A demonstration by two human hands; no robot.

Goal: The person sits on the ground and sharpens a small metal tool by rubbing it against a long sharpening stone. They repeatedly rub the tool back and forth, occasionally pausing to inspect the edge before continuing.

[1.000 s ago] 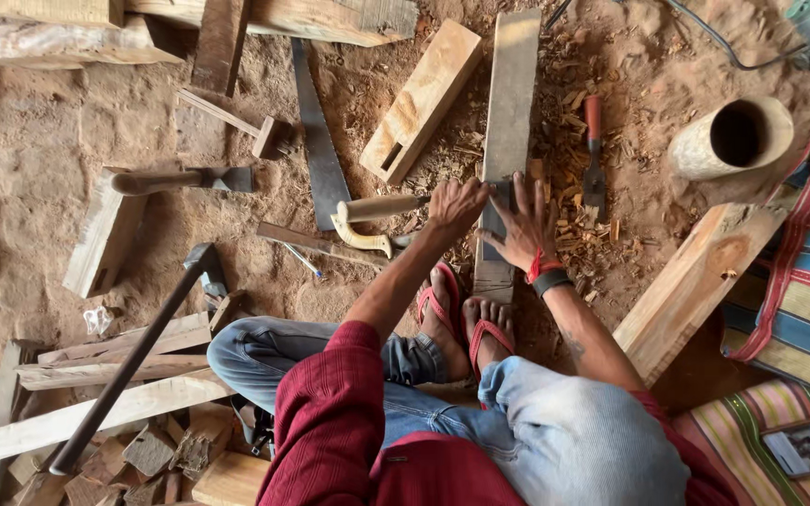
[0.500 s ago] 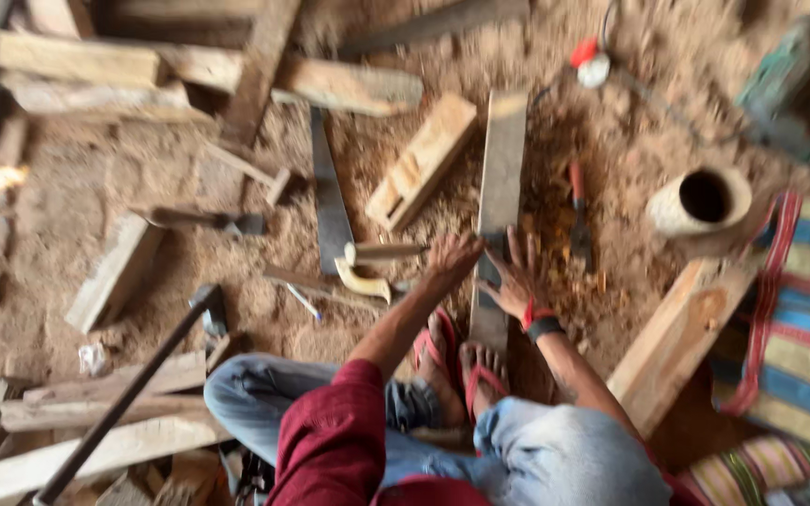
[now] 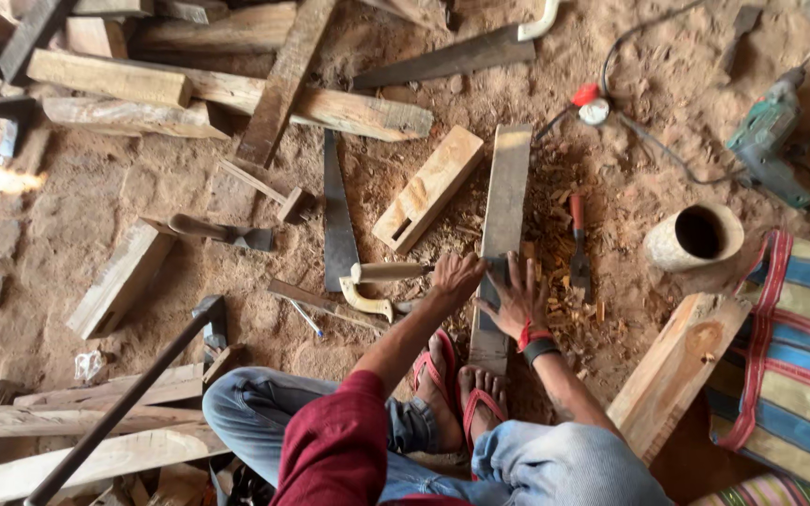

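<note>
The view has swung upward since half a second ago, so more timber shows at the top: long beams point(image 3: 236, 89) lying crossed, and a handsaw point(image 3: 452, 58) beside them. The plank point(image 3: 503, 215) lies lengthwise on the dirt floor point(image 3: 96, 215), its near end against the person's sandalled feet point(image 3: 457, 394), as before. The left hand point(image 3: 457, 276), which hovered open over the plank earlier, now has its fingers closed round the pale wooden handle of a tool point(image 3: 391, 272) that sticks out to the left, just beside the plank's left edge; its working end is hidden by the hand. The right hand point(image 3: 517, 300) lies flat on the plank with fingers spread, pressing it down, much where it was. Left of the plank are a second saw point(image 3: 337, 220) and a notched block point(image 3: 428, 187); a hammer point(image 3: 222, 231) lies farther left. Right of the plank, among the wood chips point(image 3: 555, 281), lies a red-handled chisel point(image 3: 578, 244), apart from the right hand. Farther right stand a hollow wooden cylinder point(image 3: 696, 236), a drill point(image 3: 766, 141) with its cable, and a striped mat point(image 3: 789, 365). Nothing lies between the hands and the plank.
</note>
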